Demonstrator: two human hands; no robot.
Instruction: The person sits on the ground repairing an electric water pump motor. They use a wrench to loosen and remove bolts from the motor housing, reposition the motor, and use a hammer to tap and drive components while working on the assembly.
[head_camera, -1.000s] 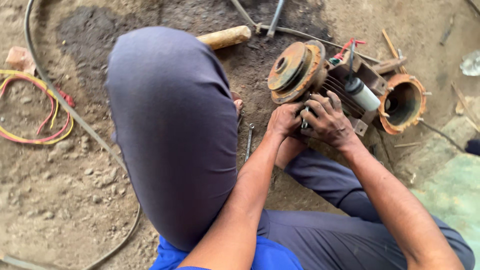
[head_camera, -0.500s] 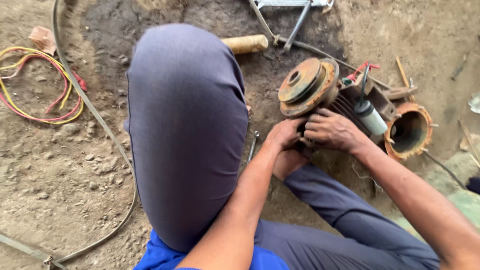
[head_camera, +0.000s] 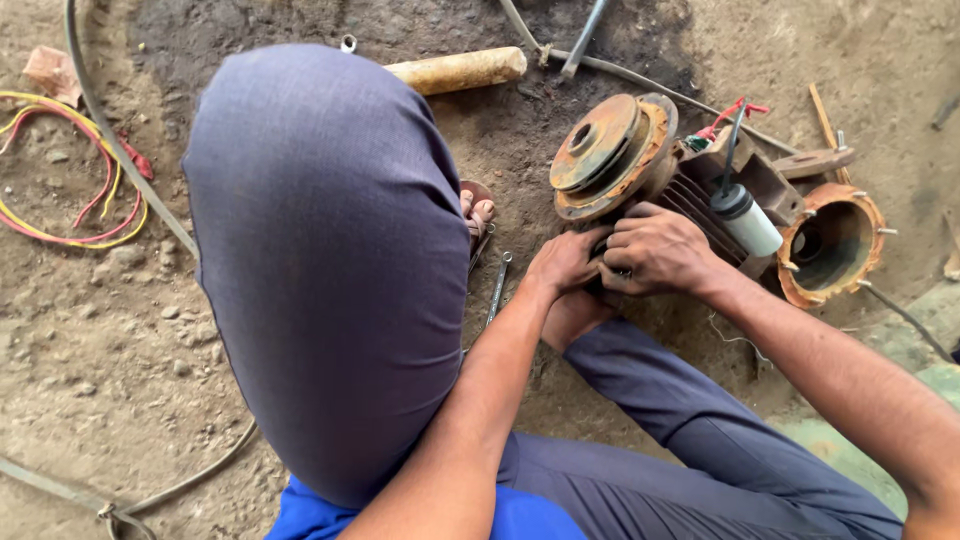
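A rusty electric motor (head_camera: 690, 190) lies on the dirt floor, its round orange end cover (head_camera: 610, 150) facing up and left. My left hand (head_camera: 562, 268) and my right hand (head_camera: 655, 250) are pressed together against the motor's lower side, just under the end cover. Both have curled fingers; whatever small thing they grip is hidden between them. A white cylindrical capacitor (head_camera: 748, 218) sits on the motor body beside my right hand. A rusty round housing (head_camera: 832, 245) lies to the right.
My bent knee in grey trousers (head_camera: 330, 250) fills the centre. A spanner (head_camera: 497, 288) lies on the dirt by my sandalled foot (head_camera: 478, 212). A wooden handle (head_camera: 460, 70), yellow and red wires (head_camera: 70, 190), a hose (head_camera: 100, 120) and metal rods (head_camera: 585, 38) lie around.
The view has shifted and closed in, so the motor sits more to the right. Both hands stay together at the motor's lower side with little movement.
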